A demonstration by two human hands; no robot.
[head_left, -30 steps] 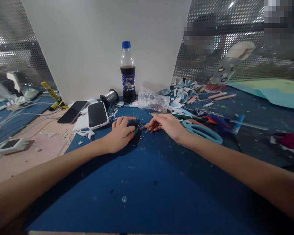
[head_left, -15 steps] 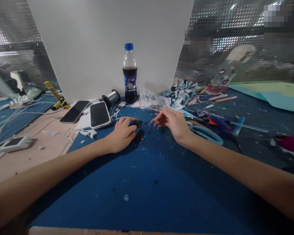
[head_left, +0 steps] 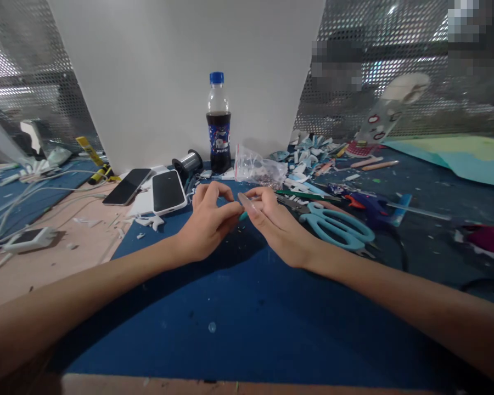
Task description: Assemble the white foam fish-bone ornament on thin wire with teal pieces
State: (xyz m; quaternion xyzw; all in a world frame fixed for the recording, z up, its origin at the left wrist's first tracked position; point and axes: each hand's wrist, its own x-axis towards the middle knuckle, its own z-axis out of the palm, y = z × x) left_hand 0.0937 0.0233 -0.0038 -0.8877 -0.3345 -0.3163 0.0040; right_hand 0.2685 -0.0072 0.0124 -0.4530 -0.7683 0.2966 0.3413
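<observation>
Over the blue mat (head_left: 247, 312) my left hand (head_left: 209, 222) and my right hand (head_left: 274, 225) meet fingertip to fingertip. Both are closed in a pinch on a small teal piece (head_left: 242, 216) that shows between them; most of it is hidden by the fingers, and I cannot make out what it is. The hands are raised a little off the mat, just in front of a clear plastic bag (head_left: 257, 167) of small parts.
A cola bottle (head_left: 218, 123) stands against a white board. Two phones (head_left: 167, 191) and a wire spool (head_left: 187, 162) lie to the left. Teal scissors (head_left: 337, 226), a blue glue gun (head_left: 370, 204) and paper scraps lie to the right. Cables and a charger (head_left: 27, 240) sit far left.
My left hand has lifted off the mat where it pressed a dark thing with a thin wire. My right hand came in from the right, and the two now pinch together.
</observation>
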